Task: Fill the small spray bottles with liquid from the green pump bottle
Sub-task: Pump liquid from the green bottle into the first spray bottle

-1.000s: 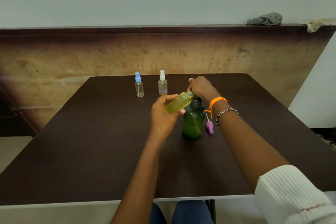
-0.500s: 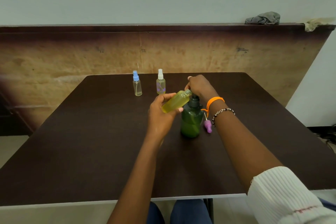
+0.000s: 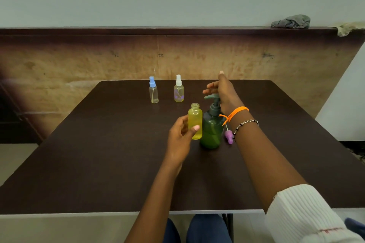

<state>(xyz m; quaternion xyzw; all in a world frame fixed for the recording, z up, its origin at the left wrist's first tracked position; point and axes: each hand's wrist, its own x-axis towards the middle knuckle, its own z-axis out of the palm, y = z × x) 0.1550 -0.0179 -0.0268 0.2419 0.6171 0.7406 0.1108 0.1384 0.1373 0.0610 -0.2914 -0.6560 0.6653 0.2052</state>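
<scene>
yellow bottle [image 3: 195,121] now upright, right hand [image 3: 223,92] lifted

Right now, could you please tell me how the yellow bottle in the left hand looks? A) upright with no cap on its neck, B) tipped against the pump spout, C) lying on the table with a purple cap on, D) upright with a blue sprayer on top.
A: the yellow bottle stands upright in the left hand, its threaded neck bare and open, beside the green pump bottle.

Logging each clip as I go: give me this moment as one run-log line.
left hand: grips uncapped yellow plastic bottle, upright | right hand: open above green pump bottle | purple spray cap: on dark table
</scene>
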